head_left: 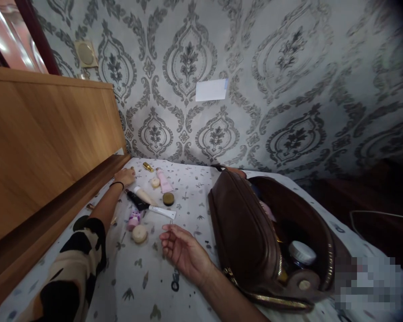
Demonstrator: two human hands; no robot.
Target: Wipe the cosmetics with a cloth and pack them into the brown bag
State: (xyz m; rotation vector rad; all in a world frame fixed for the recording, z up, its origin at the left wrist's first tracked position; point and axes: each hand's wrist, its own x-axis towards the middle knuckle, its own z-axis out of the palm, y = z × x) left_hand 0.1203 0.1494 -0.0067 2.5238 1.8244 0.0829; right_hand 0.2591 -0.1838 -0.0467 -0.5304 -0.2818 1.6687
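Observation:
My left hand [125,176] reaches far out to the back left of the bed, fingers curled down near a small gold tube [148,167]; whether it grips anything is hidden. My right hand [182,249] rests palm up and empty on the patterned sheet [188,192], fingers apart, just left of an open brown leather bag [248,232]. Between the hands lie cosmetics: a pink tube [164,180], a beige tube [144,195], a black-and-white tube [151,207], a dark round compact [168,199], a small pink bottle [133,220] and a round beige jar [139,233].
A wooden headboard [47,143] runs along the left. Patterned wallpaper [255,89] stands behind the bed. Inside the bag sits a white-lidded jar [301,253] among other items. A dark object [383,232] lies off the bed's right side.

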